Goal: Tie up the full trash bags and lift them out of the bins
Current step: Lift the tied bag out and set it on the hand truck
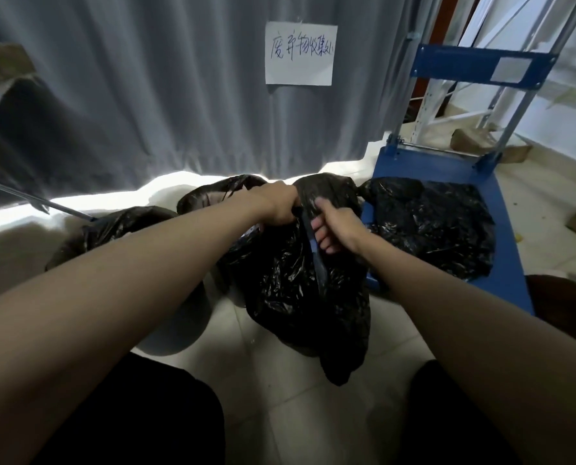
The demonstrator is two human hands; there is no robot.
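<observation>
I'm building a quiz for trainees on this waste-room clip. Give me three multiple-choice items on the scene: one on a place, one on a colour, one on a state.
1. Where does the crumpled black plastic bag at the right lie?
A. on the blue flatbed trolley
B. in a grey bin
C. on a shelf

2. What colour is the trolley's deck?
A. red
B. blue
C. green

3. What are the two hands doing with the black trash bag in the middle?
A. hanging free
B. pressing it flat
C. gripping its gathered top

Answers: 1 A, that bag rests on the deck; 2 B, deck and back panel are blue; 3 C, the left hand and right hand both curl round the bunched plastic.
</observation>
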